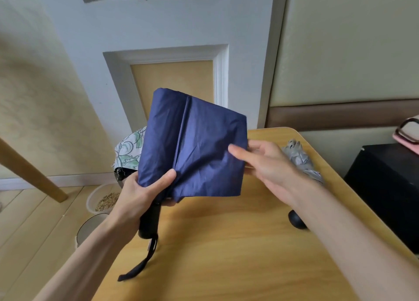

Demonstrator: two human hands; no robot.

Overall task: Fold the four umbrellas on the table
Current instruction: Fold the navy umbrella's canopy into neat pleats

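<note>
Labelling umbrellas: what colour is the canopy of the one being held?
The canopy is plain navy blue; the head view shows it.

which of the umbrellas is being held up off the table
The navy blue umbrella, lifted with its canopy partly gathered. The grey umbrella lies on the table at the right; the floral umbrella sits behind.
</note>
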